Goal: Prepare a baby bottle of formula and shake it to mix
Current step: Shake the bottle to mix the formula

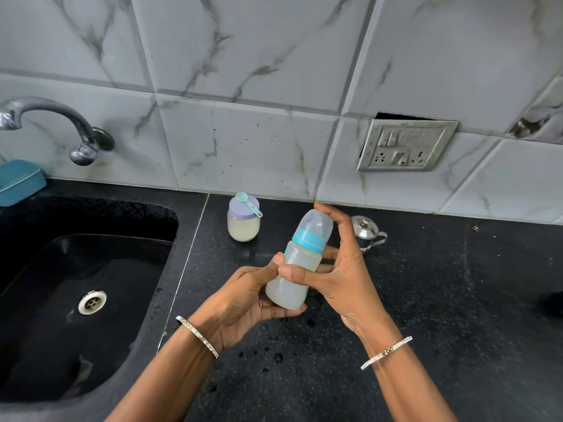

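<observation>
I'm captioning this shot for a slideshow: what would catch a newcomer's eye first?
First, the baby bottle with its blue collar and clear cap, full of cloudy liquid and held tilted over the black counter by the left hand and the right hand. Behind it by the wall stands a lidded jar with a teal scoop on top; a black sink lies at left.

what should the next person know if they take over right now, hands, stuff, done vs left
Left hand cups the base of the baby bottle; right hand holds its middle and cap.
The bottle is capped, tilted, holding cloudy liquid, held above the counter.
The formula jar stands closed by the wall, scoop on its lid; steel pot behind the right hand.
Done: filled and capped. Left: shake to mix.
</observation>
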Demonstrator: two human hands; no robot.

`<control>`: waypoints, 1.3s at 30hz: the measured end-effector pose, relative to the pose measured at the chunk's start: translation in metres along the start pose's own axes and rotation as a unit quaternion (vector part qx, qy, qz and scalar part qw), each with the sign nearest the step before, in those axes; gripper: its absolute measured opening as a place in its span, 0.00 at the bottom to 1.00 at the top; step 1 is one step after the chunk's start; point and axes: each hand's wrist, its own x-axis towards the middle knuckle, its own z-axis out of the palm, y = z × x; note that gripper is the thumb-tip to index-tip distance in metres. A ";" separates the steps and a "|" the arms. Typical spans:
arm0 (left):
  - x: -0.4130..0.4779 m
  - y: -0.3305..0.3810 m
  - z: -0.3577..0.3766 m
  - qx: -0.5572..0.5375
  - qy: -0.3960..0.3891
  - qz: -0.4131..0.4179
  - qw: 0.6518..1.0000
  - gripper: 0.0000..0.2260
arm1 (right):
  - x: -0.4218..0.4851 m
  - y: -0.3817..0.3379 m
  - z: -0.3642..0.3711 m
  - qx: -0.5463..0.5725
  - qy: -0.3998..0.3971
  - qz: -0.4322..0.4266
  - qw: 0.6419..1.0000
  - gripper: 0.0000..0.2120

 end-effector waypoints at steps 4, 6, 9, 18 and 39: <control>0.000 -0.001 0.001 -0.004 0.003 -0.006 1.000 0.22 | 0.000 -0.005 0.001 -0.003 0.002 -0.002 1.000 0.45; 0.001 0.001 0.000 -0.001 0.006 -0.005 1.000 0.22 | 0.001 -0.006 0.001 -0.001 0.001 0.002 1.000 0.44; 0.004 0.003 0.001 0.015 0.004 -0.008 1.000 0.24 | 0.001 -0.005 0.000 -0.029 -0.002 0.003 1.000 0.48; 0.019 -0.012 -0.014 0.190 -0.028 -0.032 0.981 0.19 | 0.002 0.006 -0.021 -0.138 -0.107 0.079 0.982 0.56; 0.116 -0.118 -0.151 0.741 0.266 0.144 0.600 0.36 | -0.007 0.008 -0.033 0.075 0.067 0.139 0.985 0.55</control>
